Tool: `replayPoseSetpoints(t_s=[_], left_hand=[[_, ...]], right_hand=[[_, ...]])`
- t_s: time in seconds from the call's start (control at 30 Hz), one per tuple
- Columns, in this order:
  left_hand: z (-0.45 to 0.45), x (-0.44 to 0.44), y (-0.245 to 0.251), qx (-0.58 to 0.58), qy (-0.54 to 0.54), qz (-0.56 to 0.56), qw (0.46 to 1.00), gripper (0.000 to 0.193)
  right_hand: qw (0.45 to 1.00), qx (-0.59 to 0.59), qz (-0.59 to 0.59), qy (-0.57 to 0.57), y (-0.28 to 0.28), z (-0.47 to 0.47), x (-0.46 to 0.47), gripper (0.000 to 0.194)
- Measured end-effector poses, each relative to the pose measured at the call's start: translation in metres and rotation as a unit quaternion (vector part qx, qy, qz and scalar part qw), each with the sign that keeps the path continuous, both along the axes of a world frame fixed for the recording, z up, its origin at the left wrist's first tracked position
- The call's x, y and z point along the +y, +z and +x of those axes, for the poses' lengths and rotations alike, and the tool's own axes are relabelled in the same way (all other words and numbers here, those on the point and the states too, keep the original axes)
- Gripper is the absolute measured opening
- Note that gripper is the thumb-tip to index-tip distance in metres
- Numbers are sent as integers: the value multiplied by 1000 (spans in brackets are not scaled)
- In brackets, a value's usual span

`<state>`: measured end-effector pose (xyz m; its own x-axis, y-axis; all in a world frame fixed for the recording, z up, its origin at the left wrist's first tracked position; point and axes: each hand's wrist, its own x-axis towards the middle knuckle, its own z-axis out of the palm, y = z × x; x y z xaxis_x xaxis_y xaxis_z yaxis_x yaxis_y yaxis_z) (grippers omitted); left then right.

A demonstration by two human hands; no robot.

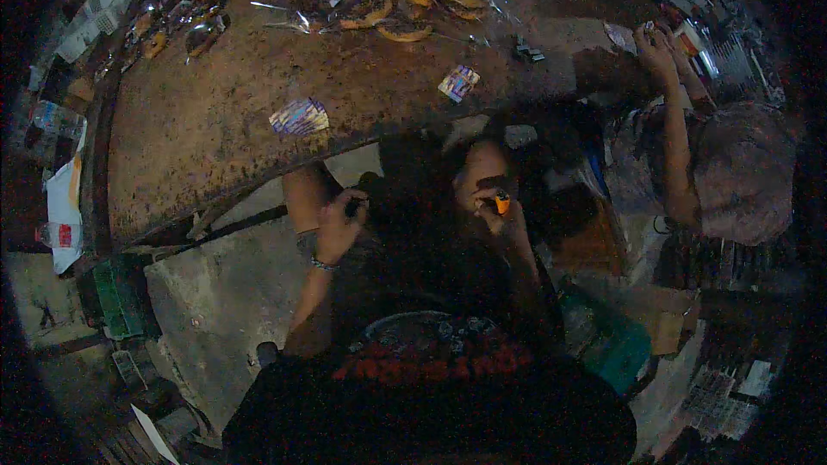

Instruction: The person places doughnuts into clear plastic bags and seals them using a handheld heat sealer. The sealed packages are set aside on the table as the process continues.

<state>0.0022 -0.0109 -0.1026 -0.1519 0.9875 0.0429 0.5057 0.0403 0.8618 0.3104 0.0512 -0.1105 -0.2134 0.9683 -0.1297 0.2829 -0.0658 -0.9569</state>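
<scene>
The scene is dim. My left hand [341,223], with a bracelet on the wrist, is held above my lap with its fingers curled. A dark patch shows between the fingers; whether it is an object or a gap is unclear. To the right, my right hand [497,216] grips a small orange object [502,203], too blurred to name more closely. Both hands are below the near edge of the brown worktable [213,103]. On the table lie a fanned stack of printed cards [299,117] and a smaller card stack [460,82].
Curved yellow-brown pieces [404,33] lie among clear plastic at the far side. Shiny wrapped items [207,32] sit at far left, small metallic pieces [530,50] at right. A co-worker's hand [656,51] is over the table's right end. A green crate [116,300] stands lower left.
</scene>
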Motion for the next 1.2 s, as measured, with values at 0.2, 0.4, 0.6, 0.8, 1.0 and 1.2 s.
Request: replayPoseSetpoints(t_s=[0.2, 0.4, 0.6, 0.8, 1.0, 1.2], left_hand=[[26, -13, -31, 267, -116, -120, 949, 24], [21, 1, -29, 119, -118, -91, 982, 18], [20, -9, -22, 5, -60, -38, 997, 17], [30, -26, -10, -79, -39, -24, 996, 20], [33, -32, 21, -268, -52, -113, 955, 22], [43, -18, 41, -332, -83, -27, 939, 20]], right_hand=[[984, -113, 136, 10, -21, -4, 10, 14], [961, -214, 174, -20, -33, -24, 18, 17], [979, -194, -7, 67, -18, -47, 17, 14], [986, 7, 154, 67, 42, -79, 33, 10], [962, 108, 247, -51, 122, -114, 100, 20], [910, -72, 381, 145, 151, -176, 137, 26]])
